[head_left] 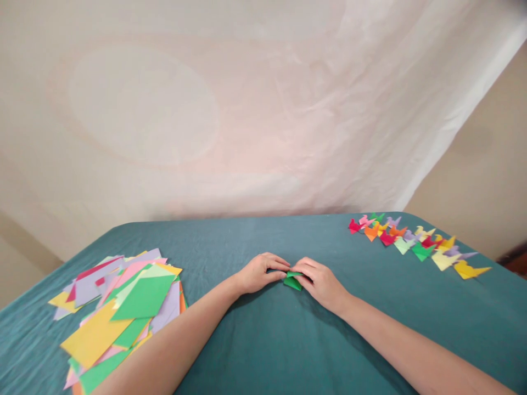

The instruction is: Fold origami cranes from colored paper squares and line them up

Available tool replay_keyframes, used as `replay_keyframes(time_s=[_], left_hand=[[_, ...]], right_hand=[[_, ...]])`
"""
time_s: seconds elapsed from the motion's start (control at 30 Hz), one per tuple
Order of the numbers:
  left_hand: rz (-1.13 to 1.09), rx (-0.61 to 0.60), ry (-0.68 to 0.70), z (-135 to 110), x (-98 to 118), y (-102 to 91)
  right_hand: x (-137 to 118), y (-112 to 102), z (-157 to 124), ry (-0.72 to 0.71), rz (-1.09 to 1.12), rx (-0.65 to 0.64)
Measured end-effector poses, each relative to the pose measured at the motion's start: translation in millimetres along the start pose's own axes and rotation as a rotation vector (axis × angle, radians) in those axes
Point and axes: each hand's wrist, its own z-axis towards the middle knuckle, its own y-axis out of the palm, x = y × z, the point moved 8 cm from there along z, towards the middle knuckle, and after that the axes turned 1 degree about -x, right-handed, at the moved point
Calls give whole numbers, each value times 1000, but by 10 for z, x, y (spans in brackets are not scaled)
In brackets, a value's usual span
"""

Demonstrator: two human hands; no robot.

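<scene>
Though small, green paper (292, 282) between fingers (307, 271).

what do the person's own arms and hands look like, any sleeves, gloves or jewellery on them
The left hand and right hand are bare, with no gloves. No sleeve shows on the left forearm or the right forearm. No watch, bracelet, ring or marking can be made out; the fingernails are too small to judge.

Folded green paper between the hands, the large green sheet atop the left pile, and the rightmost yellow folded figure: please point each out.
Folded green paper (293, 283): head view, its visible lower face.
Large green sheet (145, 296): head view, middle of its upward face.
Yellow folded figure (466, 270): head view, its body.
</scene>
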Motion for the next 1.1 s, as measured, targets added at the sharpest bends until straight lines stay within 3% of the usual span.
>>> replay_keyframes(time_s=[0.23, 0.6, 1.1], left_hand=[[-9, 6, -11, 6, -17, -1], [-55, 127, -89, 60, -101, 12], [52, 227, -191, 62, -132, 59]], right_hand=[[-2, -5, 7, 14, 11, -7], [-3, -12, 15, 6, -8, 11], [-18, -48, 1, 18, 28, 39]])
